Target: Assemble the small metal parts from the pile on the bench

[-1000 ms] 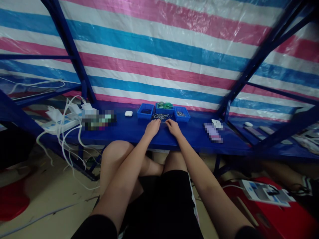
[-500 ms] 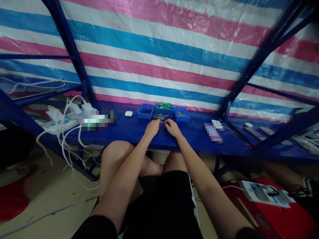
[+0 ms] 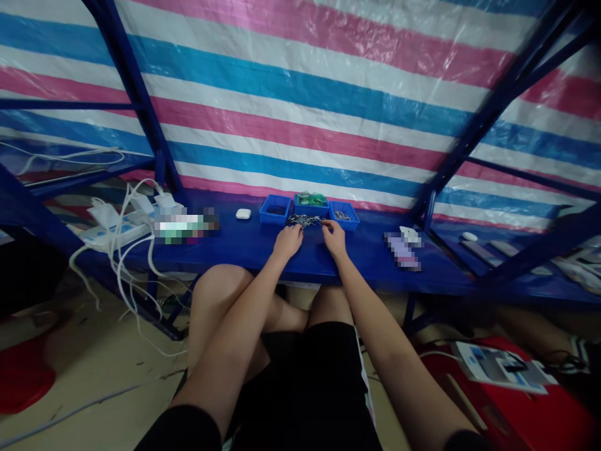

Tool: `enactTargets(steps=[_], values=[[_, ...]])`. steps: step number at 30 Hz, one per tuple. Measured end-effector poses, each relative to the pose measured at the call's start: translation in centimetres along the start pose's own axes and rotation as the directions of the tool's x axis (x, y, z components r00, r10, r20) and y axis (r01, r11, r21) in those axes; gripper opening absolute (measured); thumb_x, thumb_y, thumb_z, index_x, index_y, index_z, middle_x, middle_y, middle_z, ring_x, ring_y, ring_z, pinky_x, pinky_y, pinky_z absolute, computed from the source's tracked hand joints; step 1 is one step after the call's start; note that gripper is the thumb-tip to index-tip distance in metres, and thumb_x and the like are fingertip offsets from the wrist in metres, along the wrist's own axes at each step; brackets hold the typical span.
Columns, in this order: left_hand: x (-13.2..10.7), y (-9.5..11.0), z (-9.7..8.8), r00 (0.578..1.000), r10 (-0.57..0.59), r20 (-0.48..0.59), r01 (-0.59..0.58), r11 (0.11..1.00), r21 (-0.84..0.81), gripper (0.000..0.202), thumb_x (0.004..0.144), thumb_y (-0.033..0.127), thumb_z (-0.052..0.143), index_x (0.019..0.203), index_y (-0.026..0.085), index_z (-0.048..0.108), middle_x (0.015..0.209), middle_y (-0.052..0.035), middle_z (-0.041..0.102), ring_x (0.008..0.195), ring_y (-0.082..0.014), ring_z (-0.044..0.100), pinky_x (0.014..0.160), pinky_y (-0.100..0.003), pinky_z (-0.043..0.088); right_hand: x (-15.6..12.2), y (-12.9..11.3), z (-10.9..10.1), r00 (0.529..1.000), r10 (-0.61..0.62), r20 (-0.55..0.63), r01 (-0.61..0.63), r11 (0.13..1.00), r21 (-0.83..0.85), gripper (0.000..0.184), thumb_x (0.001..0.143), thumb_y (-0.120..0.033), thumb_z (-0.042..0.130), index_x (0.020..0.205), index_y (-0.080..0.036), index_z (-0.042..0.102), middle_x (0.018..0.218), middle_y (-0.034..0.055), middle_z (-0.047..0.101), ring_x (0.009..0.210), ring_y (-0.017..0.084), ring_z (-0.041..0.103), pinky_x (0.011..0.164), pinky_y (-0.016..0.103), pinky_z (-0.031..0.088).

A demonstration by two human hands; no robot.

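"Any writing on the power strip [image 3: 101,237]?"
"Too blurred to read."
"And the hands?"
"Left hand [image 3: 288,240] curled, right hand [image 3: 334,238] loosely bent; whether either grips anything, I can't tell. Metal pieces [image 3: 304,220] lie just beyond their fingertips"

- No text, label, brand, number or sign is legible.
- Power strip [image 3: 131,230], at the tabletop's [image 3: 366,250] left end: markings too small.
- White-and-blue object [image 3: 493,371] on the red stool [image 3: 558,407]: blurred.
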State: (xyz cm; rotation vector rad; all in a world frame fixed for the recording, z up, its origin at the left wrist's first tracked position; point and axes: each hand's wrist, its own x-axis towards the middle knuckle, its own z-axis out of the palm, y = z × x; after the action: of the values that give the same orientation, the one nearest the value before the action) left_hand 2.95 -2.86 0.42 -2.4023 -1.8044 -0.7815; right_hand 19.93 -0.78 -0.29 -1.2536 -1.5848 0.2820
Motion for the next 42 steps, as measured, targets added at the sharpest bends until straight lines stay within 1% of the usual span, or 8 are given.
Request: enactTargets(steps=[3, 5, 8, 11, 15, 21, 38, 42], values=[[0.0, -0.1, 0.1, 1.000, 0.006, 0.017, -0.006, 1.000, 0.005, 0.026, 0.089, 0.025, 0.037, 0.107, 0.018, 0.054, 0.099, -0.0086, 0.063, 0.096, -0.0201, 0.056, 0.080, -0.029, 0.043, 0.3, 0.7, 0.0, 0.993, 0.081, -0.082, -0.078, 0.996, 0.035, 0.057, 0.079, -0.035, 0.046, 0.132, -0.016, 0.039, 0.131, 0.0132, 0.045, 0.097, 0.019, 0.058, 0.088, 0.033, 0.045], [0.1, -0.2, 0.2, 1.000, 0.010, 0.012, -0.011, 1.000, 0.007, 0.026, 0.089, 0.023, 0.037, 0.108, 0.018, 0.054, 0.099, -0.0084, 0.063, 0.095, -0.0201, 0.055, 0.081, -0.029, 0.043, 0.3, 1.1, 0.2, 0.996, 0.091, -0.007, -0.091, 0.996, 0.001, 0.065, 0.078, -0.036, 0.049, 0.138, -0.018, 0.030, 0.138, 0.0125, 0.038, 0.102, 0.020, 0.057, 0.088, 0.034, 0.046], [0.1, -0.3, 0.4, 1.000, 0.020, -0.001, -0.020, 1.000, 0.009, 0.027, 0.088, 0.022, 0.038, 0.109, 0.018, 0.054, 0.099, -0.0078, 0.063, 0.095, -0.0202, 0.055, 0.082, -0.030, 0.043, 0.2, 1.3, 0.8, 0.982, 0.019, 0.187, 0.014, 0.985, -0.174, 0.052, 0.081, -0.033, 0.048, 0.130, -0.017, 0.044, 0.128, 0.0103, 0.050, 0.111, 0.021, 0.052, 0.097, 0.035, 0.040], [0.1, -0.3, 0.5, 1.000, 0.027, -0.017, -0.026, 1.000, 0.012, 0.027, 0.087, 0.020, 0.038, 0.107, 0.018, 0.055, 0.100, -0.0077, 0.063, 0.097, -0.0206, 0.054, 0.083, -0.032, 0.042, -0.1, 1.0, 1.4, 0.947, -0.060, 0.316, 0.177, 0.917, -0.357, 0.044, 0.083, -0.031, 0.046, 0.124, -0.015, 0.052, 0.127, 0.0118, 0.051, 0.120, 0.022, 0.044, 0.103, 0.037, 0.034], [0.0, -0.3, 0.4, 0.999, 0.004, -0.044, -0.002, 0.999, 0.041, 0.027, 0.086, 0.020, 0.039, 0.104, 0.017, 0.058, 0.100, -0.0087, 0.061, 0.099, -0.0221, 0.052, 0.085, -0.033, 0.042, -0.4, 0.5, 1.8, 0.901, -0.114, 0.418, 0.321, 0.825, -0.465, 0.048, 0.086, -0.038, 0.043, 0.130, -0.018, 0.046, 0.137, 0.0113, 0.041, 0.128, 0.023, 0.035, 0.106, 0.039, 0.030], [0.2, -0.5, 0.5, 0.999, -0.038, 0.002, 0.038, 0.997, 0.060, 0.031, 0.085, 0.024, 0.041, 0.111, 0.017, 0.057, 0.113, -0.0108, 0.055, 0.108, -0.0226, 0.048, 0.089, -0.034, 0.041, -0.3, 0.2, 1.9, 0.847, -0.035, 0.531, 0.356, 0.779, -0.516, 0.049, 0.090, -0.044, 0.034, 0.133, -0.023, 0.041, 0.138, 0.0071, 0.041, 0.129, 0.022, 0.033, 0.107, 0.039, 0.027], [0.7, -0.6, 0.8, 0.996, -0.020, 0.092, 0.013, 0.997, 0.077, 0.031, 0.086, 0.025, 0.038, 0.109, 0.017, 0.058, 0.111, -0.0107, 0.058, 0.104, -0.0224, 0.052, 0.090, -0.035, 0.040, -0.3, -0.5, 1.6, 0.861, -0.045, 0.506, 0.328, 0.811, -0.485, 0.039, 0.089, -0.038, 0.041, 0.120, -0.019, 0.056, 0.127, 0.0098, 0.052, 0.119, 0.021, 0.046, 0.102, 0.036, 0.033], [0.5, -0.4, 0.7, 0.995, -0.011, 0.098, 0.001, 0.995, 0.097, 0.036, 0.087, 0.027, 0.037, 0.120, 0.021, 0.052, 0.123, -0.0103, 0.051, 0.110, -0.0236, 0.048, 0.092, -0.038, 0.037, -0.4, -0.6, 1.6, 0.857, -0.046, 0.514, 0.335, 0.806, -0.488, 0.040, 0.089, -0.037, 0.040, 0.120, -0.018, 0.056, 0.128, 0.0102, 0.052, 0.120, 0.022, 0.045, 0.102, 0.036, 0.033]])
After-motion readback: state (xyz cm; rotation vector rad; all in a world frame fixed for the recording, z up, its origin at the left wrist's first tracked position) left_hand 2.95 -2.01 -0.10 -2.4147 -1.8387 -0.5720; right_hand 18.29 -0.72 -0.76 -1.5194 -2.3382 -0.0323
